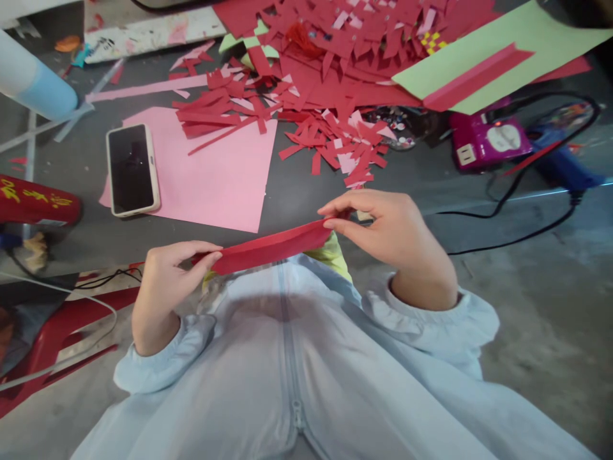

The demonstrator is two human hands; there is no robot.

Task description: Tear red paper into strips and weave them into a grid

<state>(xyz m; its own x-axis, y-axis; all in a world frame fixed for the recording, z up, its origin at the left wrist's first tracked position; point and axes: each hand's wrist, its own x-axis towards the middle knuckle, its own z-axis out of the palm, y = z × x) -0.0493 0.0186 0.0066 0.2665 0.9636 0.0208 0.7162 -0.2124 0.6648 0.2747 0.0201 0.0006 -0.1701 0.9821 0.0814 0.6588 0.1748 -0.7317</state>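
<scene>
A long red paper strip point(272, 248) is stretched between my two hands, just off the table's near edge and above my lap. It looks folded lengthwise, and its right end sits higher than its left. My left hand point(175, 278) pinches the left end between thumb and fingers. At the other end, my right hand point(378, 223) pinches the strip in the same way. Beyond the strip lies a pink paper sheet point(215, 179), with a phone point(133, 169) resting on its left part.
Red and pink paper scraps point(335, 140) cover the far middle of the table. A green sheet point(479, 64) with a folded red piece lies at right, near a purple box point(493, 140), a blue glue gun point(560, 156) and black cables. A red chair point(62, 332) stands lower left.
</scene>
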